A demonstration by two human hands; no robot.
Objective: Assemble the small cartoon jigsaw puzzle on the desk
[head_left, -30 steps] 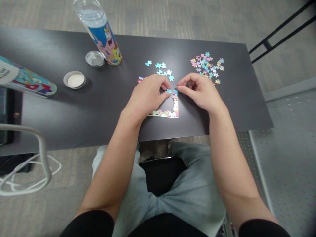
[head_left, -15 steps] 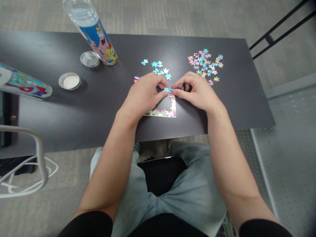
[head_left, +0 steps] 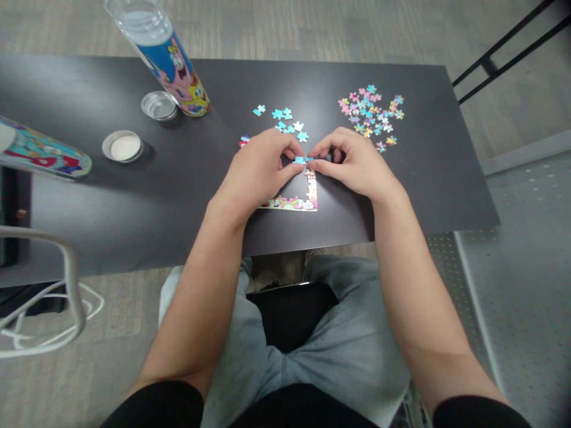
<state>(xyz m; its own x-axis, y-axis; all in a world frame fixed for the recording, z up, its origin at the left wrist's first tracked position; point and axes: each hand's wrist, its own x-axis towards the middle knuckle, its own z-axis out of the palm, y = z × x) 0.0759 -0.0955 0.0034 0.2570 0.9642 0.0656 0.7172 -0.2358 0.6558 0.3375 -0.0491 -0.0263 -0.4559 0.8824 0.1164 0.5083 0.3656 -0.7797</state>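
Between thumb and fingers, my left hand [head_left: 267,157] pinches a light-blue puzzle piece [head_left: 299,160]. My right hand [head_left: 352,157] faces it, its thumb and finger closed on another small blue puzzle piece [head_left: 309,159]. The two pieces are side by side at the upper end of the joined puzzle border [head_left: 311,189], whose right side and bottom edge show. My left hand and wrist hide the border's left part. Several loose blue puzzle pieces [head_left: 285,126] lie just beyond my hands, and a red-and-blue piece [head_left: 244,141] sits left of my left hand.
A spread of colourful loose pieces [head_left: 372,113] lies at the right on the dark table [head_left: 178,220]. To the left are a clear-topped cartoon tube [head_left: 178,71], a second tube on its side [head_left: 44,151], and two round lids [head_left: 159,106]. A white cable [head_left: 71,285] hangs at lower left.
The two blue pieces are slightly closer together, and my right fingertips have moved a little to the left. The whole view has shifted slightly. Both hands keep their pinch.
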